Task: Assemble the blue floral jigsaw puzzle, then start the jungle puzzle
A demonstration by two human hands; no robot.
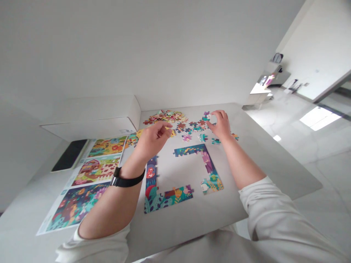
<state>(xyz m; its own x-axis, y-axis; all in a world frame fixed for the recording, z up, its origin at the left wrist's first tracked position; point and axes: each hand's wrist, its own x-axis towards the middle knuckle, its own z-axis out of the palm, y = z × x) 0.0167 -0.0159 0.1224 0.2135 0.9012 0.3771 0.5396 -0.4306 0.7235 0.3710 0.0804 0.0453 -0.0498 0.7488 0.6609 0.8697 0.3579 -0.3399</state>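
Over the far part of the table, my right hand pinches a teal and purple jigsaw piece between thumb and fingers. Loose jigsaw pieces lie just left of that hand, some overlapping. My left hand hovers near yellow pieces, its fingers curled in and the thumb close to the index finger; nothing shows between the tips. Nearer to me lies a partly joined puzzle border, with gaps at the upper left and lower right. Its upper right portion shows dark blue, purple and green artwork.
A heap of red and yellow pieces lies against the wall. At left are a white box, a dark phone-like slab and a sheet with three pictures, partly covered by my left arm. The table's right edge borders a shiny floor.
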